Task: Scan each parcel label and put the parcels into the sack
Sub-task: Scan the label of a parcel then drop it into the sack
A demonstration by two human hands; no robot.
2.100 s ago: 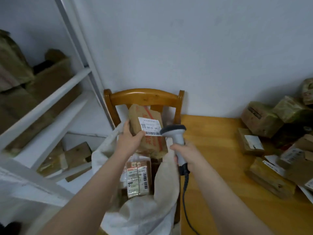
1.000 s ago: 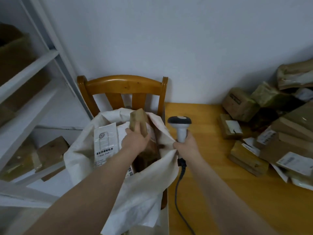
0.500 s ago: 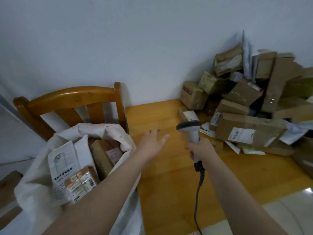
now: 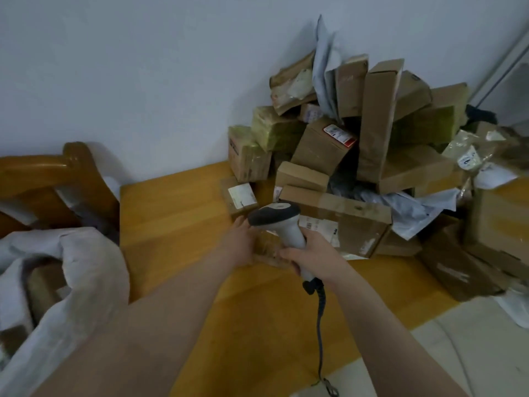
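My left hand (image 4: 239,243) reaches across the wooden table (image 4: 171,213), its fingers stretched against the left side of a small brown parcel (image 4: 266,249) that lies flat in front of the pile. My right hand (image 4: 312,259) grips the handle of a grey barcode scanner (image 4: 282,224), held upright just over that parcel and hiding part of it. The white sack (image 4: 86,267) gapes open at the left edge, with brown parcels (image 4: 43,285) showing inside. A heap of cardboard parcels (image 4: 375,133) fills the table's far right corner against the wall.
The sack sits on a wooden chair (image 4: 43,170) beside the table. A long flat box with a label (image 4: 352,222) lies just behind the scanner. The scanner's cable (image 4: 319,325) hangs down over the table's front edge. Grey mailer bags (image 4: 409,207) lie among the boxes.
My left hand dropped the labelled parcel into the sack, let go, then swung right across the table to the small parcel by the pile. The view turned right with it; the scanner stayed gripped.
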